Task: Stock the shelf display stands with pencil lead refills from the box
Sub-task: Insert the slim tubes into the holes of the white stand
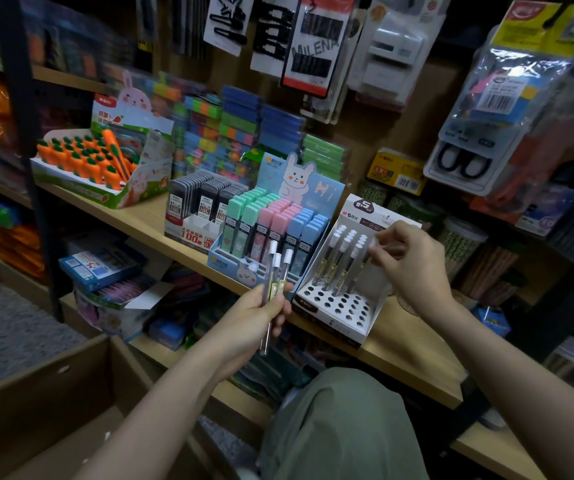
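Head view of a stationery shelf during restocking. On the wooden shelf [147, 220] stands a white perforated display stand [339, 306], tilted back, its face pierced by rows of round holes; the rear rows hold clear, white-capped lead refill tubes [339, 251] standing upright in the holes, while the front rows of holes are unfilled. Just to its left, touching or nearly so, is a blue rabbit-printed display box [244, 268] filled with green, pink and blue flat refill cases [271, 220] set in columns. Farther left is a white display carton [195, 233] holding dark grey refill cases, and beyond it a green-and-white tray [119, 192] of orange carrot-shaped items. A brown cardboard box [36, 382] lies open at the lower left, its contents not visible. Hanging blister packs [486, 116] cover the wall above. The left hand [261, 310] is raised in front of the shelf edge, fingers curled round a bundle of three refill tubes [276, 282] held roughly upright, caps uppermost, just in front of the rabbit box. The right hand [413, 258] reaches over the right side of the perforated stand, wrist bent downward, thumb and fingertips pinching one blurred tube [377, 249] beside the standing row; whether its lower end sits in a hole cannot be told.
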